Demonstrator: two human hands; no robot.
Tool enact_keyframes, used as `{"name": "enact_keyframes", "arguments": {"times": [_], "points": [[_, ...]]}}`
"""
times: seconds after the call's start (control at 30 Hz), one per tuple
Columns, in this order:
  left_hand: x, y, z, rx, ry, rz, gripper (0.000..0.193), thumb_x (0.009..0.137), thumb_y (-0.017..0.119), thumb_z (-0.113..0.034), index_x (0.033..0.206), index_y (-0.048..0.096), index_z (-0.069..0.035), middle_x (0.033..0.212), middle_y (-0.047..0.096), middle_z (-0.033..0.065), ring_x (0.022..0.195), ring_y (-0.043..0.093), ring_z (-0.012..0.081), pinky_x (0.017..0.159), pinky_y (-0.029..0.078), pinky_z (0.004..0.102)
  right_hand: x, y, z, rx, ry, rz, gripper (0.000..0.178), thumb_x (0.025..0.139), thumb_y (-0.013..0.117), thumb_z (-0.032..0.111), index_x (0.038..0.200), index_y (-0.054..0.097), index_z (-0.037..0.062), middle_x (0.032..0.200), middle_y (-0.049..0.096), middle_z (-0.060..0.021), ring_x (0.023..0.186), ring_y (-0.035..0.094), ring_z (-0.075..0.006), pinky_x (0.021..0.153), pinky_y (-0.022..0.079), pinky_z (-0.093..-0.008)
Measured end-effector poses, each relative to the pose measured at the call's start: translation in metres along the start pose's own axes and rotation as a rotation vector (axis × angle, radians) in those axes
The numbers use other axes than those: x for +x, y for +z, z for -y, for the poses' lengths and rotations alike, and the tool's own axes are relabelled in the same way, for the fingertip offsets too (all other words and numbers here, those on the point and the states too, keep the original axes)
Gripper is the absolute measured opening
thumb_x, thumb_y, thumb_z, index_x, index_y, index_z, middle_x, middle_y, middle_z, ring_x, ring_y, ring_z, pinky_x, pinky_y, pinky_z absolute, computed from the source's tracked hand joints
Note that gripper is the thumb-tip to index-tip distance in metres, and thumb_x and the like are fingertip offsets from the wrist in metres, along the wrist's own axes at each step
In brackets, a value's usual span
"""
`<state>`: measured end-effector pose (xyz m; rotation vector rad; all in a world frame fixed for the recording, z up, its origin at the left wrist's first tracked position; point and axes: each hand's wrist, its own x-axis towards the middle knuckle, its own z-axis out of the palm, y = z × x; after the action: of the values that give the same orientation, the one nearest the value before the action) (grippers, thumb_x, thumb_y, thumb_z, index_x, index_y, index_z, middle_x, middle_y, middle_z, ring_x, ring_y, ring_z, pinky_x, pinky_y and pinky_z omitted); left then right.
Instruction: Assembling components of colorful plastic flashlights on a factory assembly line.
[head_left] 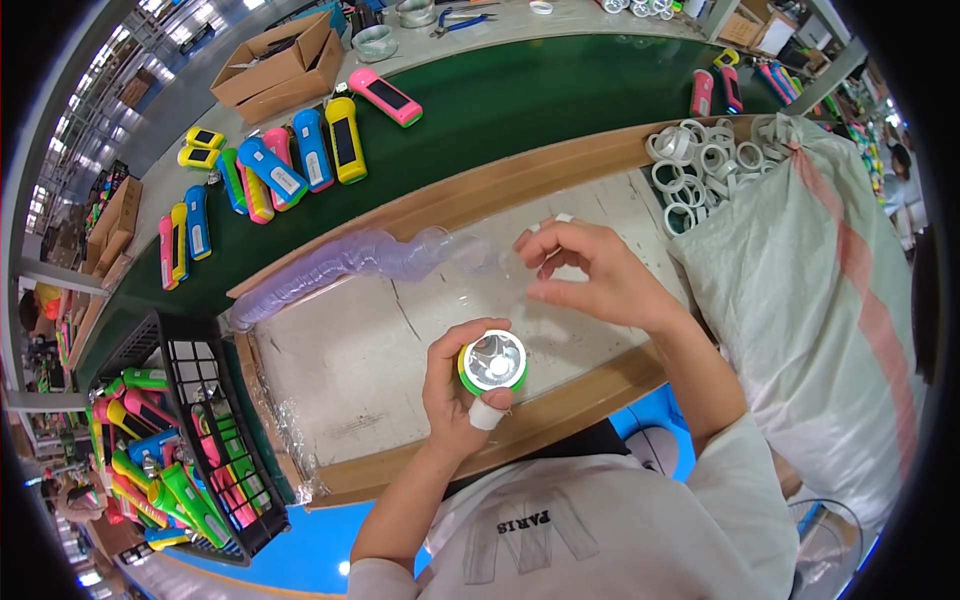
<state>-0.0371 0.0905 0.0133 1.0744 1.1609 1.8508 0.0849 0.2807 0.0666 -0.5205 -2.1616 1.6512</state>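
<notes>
My left hand (459, 392) is wrapped round a green and yellow flashlight (466, 371), its round silver reflector and white rim facing up. White tape covers the left thumb. My right hand (590, 270) is raised over the tray, thumb and fingers curled toward each other. A faint see-through disc, looking like a clear lens (512, 266), shows at those fingertips; its outline is hard to make out. Just left of them ends a long row of nested clear, purplish plastic lenses (345, 258), lying along the tray's far side.
A cardboard-edged tray (350, 415) lies before me. White rings (690, 165) and a big woven sack (800, 290) are on the right. At left stands a black crate (262, 500) of colourful flashlights. More flashlights (275, 170) and a carton (280, 70) lie along the green belt (560, 90).
</notes>
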Motion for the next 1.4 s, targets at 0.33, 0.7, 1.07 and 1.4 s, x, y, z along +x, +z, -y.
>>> {"name": "enact_keyframes", "arguments": {"times": [0.33, 0.7, 1.07, 1.4], "points": [[-0.003, 0.011, -0.01, 0.005, 0.066, 0.006, 0.062, 0.087, 0.073, -0.027, 0.133, 0.043, 0.001, 0.126, 0.054, 0.0162, 0.113, 0.056, 0.0238, 0.097, 0.045, 0.0353, -0.066, 0.061, 0.01, -0.169, -0.353, -0.113, 0.035, 0.076, 0.078, 0.006, 0.109, 0.068, 0.0052, 0.116, 0.058, -0.0145, 0.097, 0.064, -0.028, 0.081, 0.054, -0.0344], [-0.006, 0.01, -0.008, 0.137, 0.066, -0.014, 0.061, 0.086, 0.074, -0.032, 0.131, 0.049, 0.002, 0.123, 0.058, 0.0159, 0.108, 0.058, 0.0222, 0.091, 0.047, 0.0324, -0.069, 0.062, 0.012, -0.367, -0.496, -0.136, 0.042, 0.082, 0.072, 0.013, 0.122, 0.063, 0.0045, 0.128, 0.055, -0.0188, 0.107, 0.055, -0.0347, 0.089, 0.049, -0.0398], [0.0, 0.009, -0.014, 0.025, -0.045, -0.029, 0.051, 0.087, 0.072, -0.026, 0.124, 0.046, -0.004, 0.121, 0.059, 0.0205, 0.104, 0.059, 0.0208, 0.09, 0.048, 0.0329, -0.073, -0.113, -0.09, -1.624, 0.409, -0.339, 0.022, 0.083, 0.068, 0.024, 0.087, 0.066, 0.0016, 0.091, 0.06, -0.0172, 0.097, 0.054, -0.0319, 0.082, 0.046, -0.0422], [-0.011, -0.007, -0.012, 0.278, 0.119, -0.001, 0.06, 0.08, 0.08, -0.026, 0.125, 0.049, -0.003, 0.123, 0.058, 0.0229, 0.111, 0.06, 0.0298, 0.093, 0.048, 0.0379, -0.06, 0.028, 0.046, -0.286, -0.324, 0.025, 0.019, 0.085, 0.07, 0.015, 0.098, 0.065, 0.0025, 0.121, 0.05, -0.0227, 0.108, 0.058, -0.0383, 0.087, 0.052, -0.0429]]}}
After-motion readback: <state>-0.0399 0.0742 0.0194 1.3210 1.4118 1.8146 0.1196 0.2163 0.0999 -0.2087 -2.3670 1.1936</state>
